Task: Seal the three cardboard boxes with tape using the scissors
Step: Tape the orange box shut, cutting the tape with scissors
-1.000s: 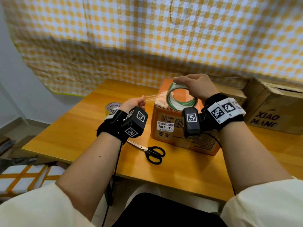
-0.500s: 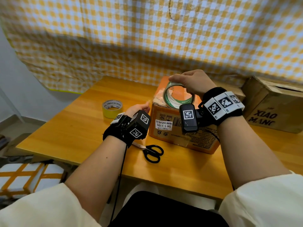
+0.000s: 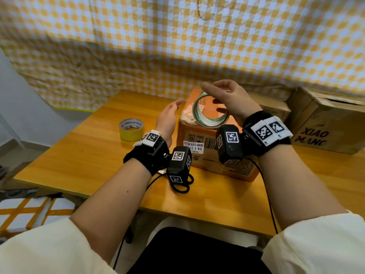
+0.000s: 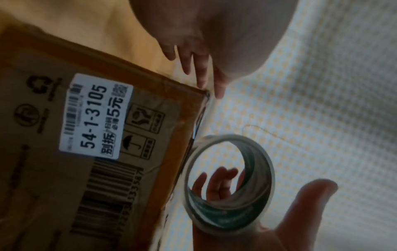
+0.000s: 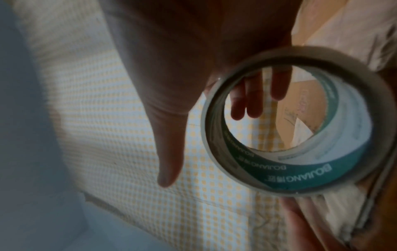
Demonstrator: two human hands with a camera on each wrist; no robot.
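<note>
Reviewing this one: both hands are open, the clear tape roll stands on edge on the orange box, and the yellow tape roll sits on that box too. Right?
Not quite. The yellow tape roll sits on the table, left of the orange box, as the head view shows. The rest holds: left hand and right hand open, clear tape roll on edge on the box.

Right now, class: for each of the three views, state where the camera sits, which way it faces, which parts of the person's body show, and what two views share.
Head: worn on the head, looking down at the table; both forearms, left hand, right hand show.
Left wrist: looks along the left fingers past the labelled box.
Right wrist: looks along the right thumb towards the checked cloth.
Shared: both wrist views see the clear tape roll.
</note>
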